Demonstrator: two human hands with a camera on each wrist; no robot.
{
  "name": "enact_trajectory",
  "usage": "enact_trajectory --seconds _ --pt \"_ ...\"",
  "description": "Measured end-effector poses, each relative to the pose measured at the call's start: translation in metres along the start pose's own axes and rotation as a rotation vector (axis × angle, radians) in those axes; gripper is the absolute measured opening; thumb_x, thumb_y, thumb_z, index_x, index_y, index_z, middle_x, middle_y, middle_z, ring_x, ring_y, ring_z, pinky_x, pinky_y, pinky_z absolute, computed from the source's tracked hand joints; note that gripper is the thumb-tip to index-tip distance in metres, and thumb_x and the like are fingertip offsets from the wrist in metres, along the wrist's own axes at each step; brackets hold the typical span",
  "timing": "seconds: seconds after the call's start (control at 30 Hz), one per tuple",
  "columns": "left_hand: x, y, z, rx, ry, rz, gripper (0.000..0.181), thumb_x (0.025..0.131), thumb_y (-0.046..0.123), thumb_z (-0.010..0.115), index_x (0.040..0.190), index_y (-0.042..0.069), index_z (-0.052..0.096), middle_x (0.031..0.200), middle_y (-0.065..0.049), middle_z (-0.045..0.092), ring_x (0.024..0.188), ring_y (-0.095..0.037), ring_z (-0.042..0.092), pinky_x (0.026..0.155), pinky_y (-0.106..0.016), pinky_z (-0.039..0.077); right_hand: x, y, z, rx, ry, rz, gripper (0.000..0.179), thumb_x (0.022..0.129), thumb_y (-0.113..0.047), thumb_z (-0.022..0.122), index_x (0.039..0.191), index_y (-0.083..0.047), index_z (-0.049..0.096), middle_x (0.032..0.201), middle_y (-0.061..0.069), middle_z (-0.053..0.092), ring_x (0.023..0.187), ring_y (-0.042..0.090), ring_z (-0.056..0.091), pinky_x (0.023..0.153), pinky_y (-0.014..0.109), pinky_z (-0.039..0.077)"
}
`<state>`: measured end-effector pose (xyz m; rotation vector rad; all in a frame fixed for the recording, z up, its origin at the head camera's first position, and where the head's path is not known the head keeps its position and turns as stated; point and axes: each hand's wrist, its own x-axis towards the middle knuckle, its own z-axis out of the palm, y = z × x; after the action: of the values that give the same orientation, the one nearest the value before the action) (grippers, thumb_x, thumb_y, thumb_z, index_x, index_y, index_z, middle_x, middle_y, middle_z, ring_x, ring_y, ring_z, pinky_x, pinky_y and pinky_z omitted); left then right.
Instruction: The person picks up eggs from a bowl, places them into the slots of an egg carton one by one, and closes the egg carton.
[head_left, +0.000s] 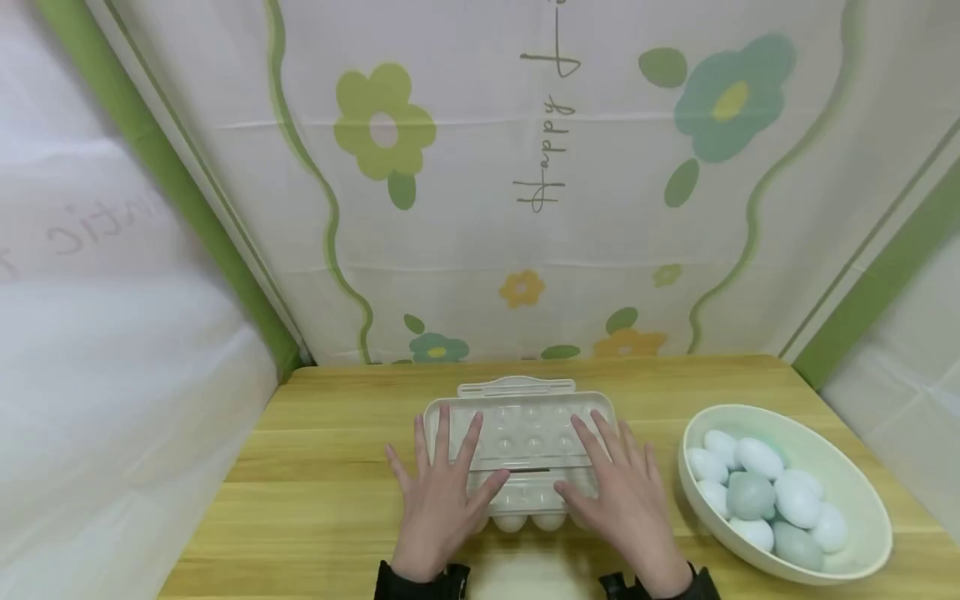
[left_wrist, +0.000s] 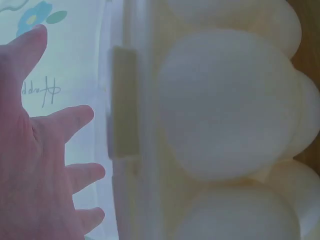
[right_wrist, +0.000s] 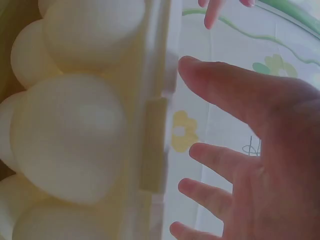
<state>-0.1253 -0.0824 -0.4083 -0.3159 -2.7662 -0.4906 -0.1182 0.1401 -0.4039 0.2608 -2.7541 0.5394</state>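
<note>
A translucent plastic egg box (head_left: 517, 458) with a carry handle (head_left: 516, 386) sits at the middle of the table. White rounded shapes (head_left: 512, 522) show below its near edge; whether they are eggs or moulded cups I cannot tell. Over the box's left side my left hand (head_left: 442, 504) is spread, palm down, fingers apart. My right hand (head_left: 626, 500) spreads the same way over the right side. Both hold nothing; light contact with the lid is hard to judge. A clip (left_wrist: 125, 102) shows in the left wrist view, another clip (right_wrist: 154, 145) in the right.
At the right stands a pale bowl (head_left: 862, 508) with several white eggs (head_left: 759, 458) and pale green eggs (head_left: 750, 496). The wooden tabletop (head_left: 337, 483) runs back to a flowered cloth (head_left: 465, 208), with more cloth at both sides.
</note>
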Motion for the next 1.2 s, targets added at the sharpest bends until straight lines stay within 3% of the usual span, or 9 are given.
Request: enact_trajectory --seconds 0.47,0.7,0.83,0.93,1.07,1.13,1.2 --pt "0.002 0.005 0.004 0.046 -0.037 0.006 0.073 0.084 0.071 0.033 0.145 0.032 0.023 0.153 -0.016 0.018 0.136 -0.045 0.003 0.095 -0.078 0.0 0.001 0.004 0.001 -0.018 -0.015 0.008 0.079 0.074 -0.046 0.069 0.141 -0.02 0.035 0.147 0.016 0.034 0.133 0.044 0.021 0.101 0.069 0.015" --pt "0.004 0.002 -0.001 -0.003 -0.049 -0.002 0.066 0.087 0.059 0.044 0.142 0.023 0.034 0.148 -0.021 0.03 0.134 -0.047 0.012 0.096 -0.076 0.006 0.004 0.001 -0.002 -0.024 0.019 0.01 0.073 0.076 -0.044 0.067 0.139 -0.018 0.04 0.142 0.019 0.04 0.132 0.045 0.022 0.101 0.069 0.012" --pt "0.005 0.003 -0.001 -0.044 -0.045 0.093 0.057 0.088 0.045 0.054 0.135 0.014 0.045 0.143 -0.024 0.036 0.131 -0.05 0.021 0.099 -0.07 0.021 0.005 0.001 -0.004 -0.02 0.045 0.013 0.07 0.077 -0.041 0.068 0.137 -0.015 0.041 0.138 0.023 0.043 0.13 0.045 0.024 0.102 0.069 0.01" --pt "0.005 0.007 0.001 -0.083 -0.004 0.247 0.047 0.086 0.034 0.061 0.125 0.01 0.053 0.138 -0.024 0.042 0.127 -0.048 0.03 0.099 -0.062 0.032 0.005 0.002 -0.006 -0.013 0.066 0.007 0.069 0.077 -0.038 0.069 0.136 -0.014 0.041 0.135 0.026 0.045 0.128 0.047 0.027 0.102 0.069 0.011" --pt "0.002 0.015 0.006 -0.081 0.072 0.437 0.034 0.082 0.028 0.067 0.112 0.012 0.061 0.122 -0.014 0.055 0.117 -0.034 0.046 0.09 -0.048 0.046 0.004 0.002 -0.009 -0.006 0.086 0.005 0.069 0.077 -0.036 0.07 0.135 -0.013 0.042 0.133 0.027 0.047 0.126 0.048 0.029 0.101 0.07 0.013" --pt "0.0 0.017 0.007 -0.057 0.11 0.464 0.031 0.081 0.027 0.068 0.107 0.014 0.063 0.114 -0.009 0.059 0.11 -0.026 0.05 0.083 -0.044 0.048 0.003 0.003 -0.012 0.001 0.085 0.014 0.069 0.077 -0.035 0.07 0.135 -0.012 0.042 0.132 0.028 0.047 0.126 0.049 0.029 0.101 0.069 0.013" --pt "-0.001 0.014 0.007 -0.037 0.159 0.441 0.029 0.079 0.026 0.069 0.105 0.015 0.063 0.107 -0.005 0.061 0.103 -0.022 0.052 0.077 -0.041 0.049 0.002 0.003 -0.016 0.013 0.078 0.025 0.069 0.077 -0.034 0.07 0.135 -0.012 0.042 0.132 0.028 0.046 0.126 0.049 0.028 0.101 0.069 0.012"
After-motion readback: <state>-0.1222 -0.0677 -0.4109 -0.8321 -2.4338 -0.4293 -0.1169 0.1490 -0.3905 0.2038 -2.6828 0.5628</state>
